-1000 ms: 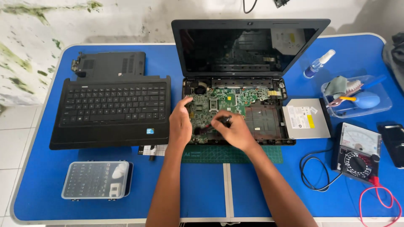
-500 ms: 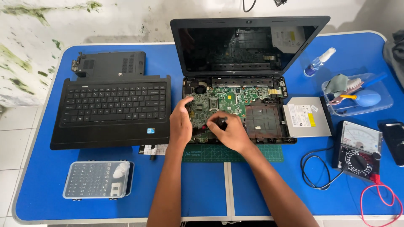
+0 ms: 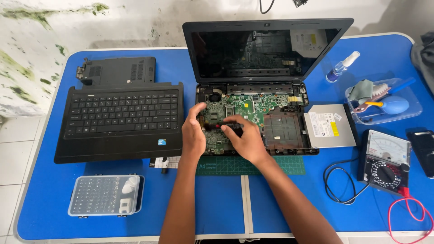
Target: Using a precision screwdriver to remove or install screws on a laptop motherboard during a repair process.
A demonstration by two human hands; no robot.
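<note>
An opened black laptop (image 3: 289, 131) lies at the table's middle with its green motherboard (image 3: 246, 106) exposed and its dark screen (image 3: 266, 49) tilted up. My right hand (image 3: 244, 140) grips a small red-and-black screwdriver (image 3: 221, 125) lying nearly flat over the board's left part. My left hand (image 3: 193, 133) rests on the laptop's left edge, its fingers curled onto the board next to the screwdriver tip. A green cutting mat (image 3: 253, 165) sticks out from under the laptop's front.
The removed keyboard cover (image 3: 120, 119) and a black bottom panel (image 3: 117, 70) lie left. A clear screw-bit case (image 3: 106, 195) sits front left. Right: optical drive (image 3: 329, 126), multimeter (image 3: 384, 160) with leads, spray bottle (image 3: 341, 68), clear tray (image 3: 384, 101) with brush and blower.
My right hand has shifted slightly left over the board with the screwdriver, closer to my left hand. The left hand has stayed at the laptop's left edge.
</note>
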